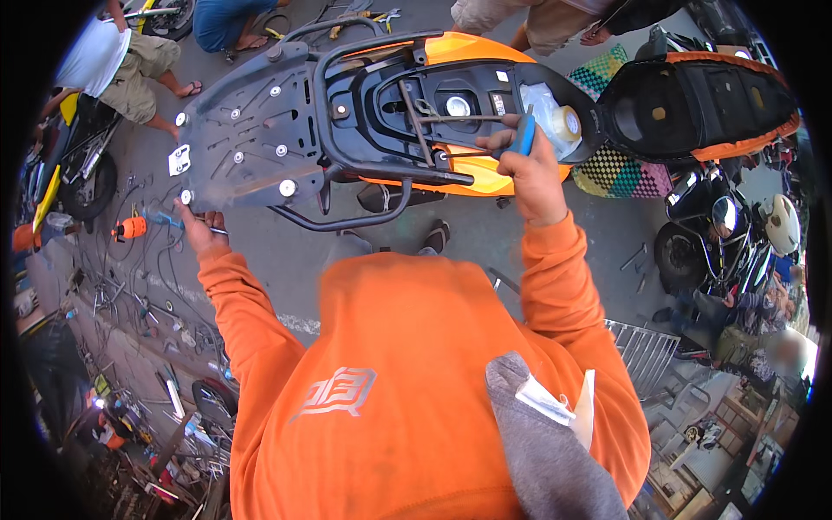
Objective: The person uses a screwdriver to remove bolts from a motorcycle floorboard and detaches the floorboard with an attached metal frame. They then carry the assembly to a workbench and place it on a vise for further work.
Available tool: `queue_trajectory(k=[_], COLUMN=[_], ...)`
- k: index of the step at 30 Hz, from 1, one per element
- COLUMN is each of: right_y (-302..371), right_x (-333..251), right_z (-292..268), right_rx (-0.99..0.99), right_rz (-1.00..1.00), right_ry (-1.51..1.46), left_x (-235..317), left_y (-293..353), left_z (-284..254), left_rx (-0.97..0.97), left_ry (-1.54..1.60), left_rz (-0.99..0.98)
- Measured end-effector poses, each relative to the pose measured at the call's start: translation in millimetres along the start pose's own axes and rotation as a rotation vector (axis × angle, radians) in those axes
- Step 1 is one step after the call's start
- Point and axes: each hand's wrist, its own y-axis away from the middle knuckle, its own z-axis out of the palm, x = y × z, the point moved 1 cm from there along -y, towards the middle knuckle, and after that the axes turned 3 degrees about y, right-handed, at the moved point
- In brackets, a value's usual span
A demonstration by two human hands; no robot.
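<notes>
Right hand: the right hand [537,178] is closed around a blue handle [525,134], over the near orange side of the motorbike [472,49].
Left hand: the left hand [205,230] has its fingers partly bent, near the lower left corner of the black plate [256,130]; a thin metal piece shows beside the palm, but I cannot tell if it is held.
Motorbike: it lies across the upper middle of the view, in front of the person, with its black inside uncovered and a round white cap [458,106] in it.
Black plate: at the motorbike's left end, carrying several round silver knobs.
Metal rods: a thin rod [472,118] and a crossing bar [416,126] are left of the right hand.
Seat: the seat [663,108] is at the right, hollow underside visible, checked mat [628,173] partly beneath.
Floor, left: an orange bottle [133,227] is near the left hand.
</notes>
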Motion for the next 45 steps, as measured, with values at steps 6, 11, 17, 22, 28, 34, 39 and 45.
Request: queue_trajectory(k=[6,11,17,22,28,34,39,45], right_y=[-29.2,-45.8,0.0,29.5,29.9,3.3,55.9,141.9], right_x=[-53.5,-87.9,-58.5,0.4,53.2,92.7,140.5,198.0], right_z=[-3.7,13.5,16.8,-15.7,-67.6,-91.5,-16.7,-5.6], right_rx=[-0.621,-1.032,-0.349,0.299,0.543,-0.136,-0.428,-0.233], right_rz=[0.064,-0.886,-0.548,-0.473,-0.105,0.067,-0.155,0.227], right_ry=[0.577,1.747,1.451,0.558,0.121,0.841,0.597,1.018], left_x=[1.9,2.4,-8.4,-32.1,-51.2,-89.8,-174.9,-310.6], left_y=[-16.3,-14.2,1.2,76.3,149.1,229.4,157.1,96.3], left_z=[61.2,59.5,54.4,44.4,75.1,73.1,116.7,242.9], left_rx=[0.538,0.56,0.804,0.917,0.878,0.161,-0.505,-1.294], left_ry=[-0.095,-0.159,-0.288,-0.41,-0.637,-1.566,-1.635,-1.654], left_rz=[0.095,0.06,0.085,-0.041,0.086,-0.286,-0.61,-0.553])
